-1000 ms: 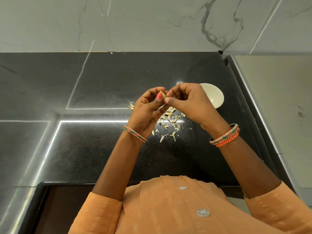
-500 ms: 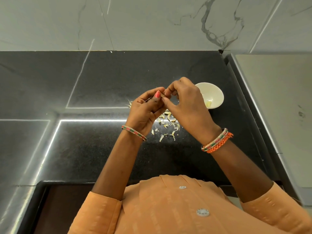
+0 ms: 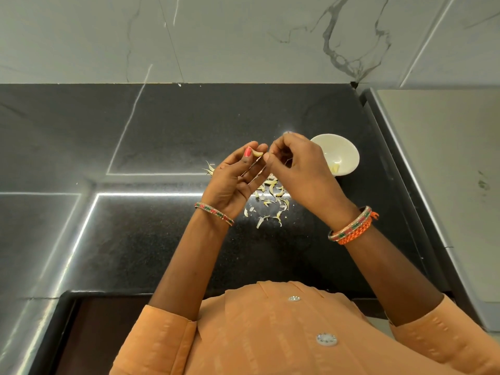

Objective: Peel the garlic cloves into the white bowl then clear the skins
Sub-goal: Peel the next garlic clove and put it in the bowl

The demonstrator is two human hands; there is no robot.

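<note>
Two hands up over a black counter (image 3: pixel 162 125), one head view. Counter runs back to a marble-look wall (image 3: pixel 243 36); a pale steel-edged surface (image 3: pixel 438 171) butts against it on the right, a bright light strip reflects across the left half. Orange top (image 3: pixel 270 334) fills the bottom edge, sleeves to the elbows.

Left hand (image 3: pixel 232 185): palm half turned up, thumb and forefinger pinching a clove (image 3: pixel 257 153) at the fingertips, pale flesh showing, thumbnail painted pink. Other fingers loosely extended below it. Beaded bangle (image 3: pixel 213 213) on that wrist.

Right hand (image 3: pixel 300 169): fingers curled, tips bunched just beside the clove tip. Looks like a pinch on a bit of skin, but whatever is between the fingertips is too small to resolve, so can't confirm a grasp. Two bangles plus an orange thread on that wrist (image 3: pixel 351 226).

Bowl (image 3: pixel 343 152): white, on the counter just behind and right of the right hand, partly hidden by it. Peeled pale bits (image 3: pixel 335 167) sit in its bottom.

Skins (image 3: pixel 273 201): loose scatter of pale flakes on the counter directly under and between the hands, a few more strands (image 3: pixel 209 169) just left of the left hand. None in the bowl that I can see.
</note>
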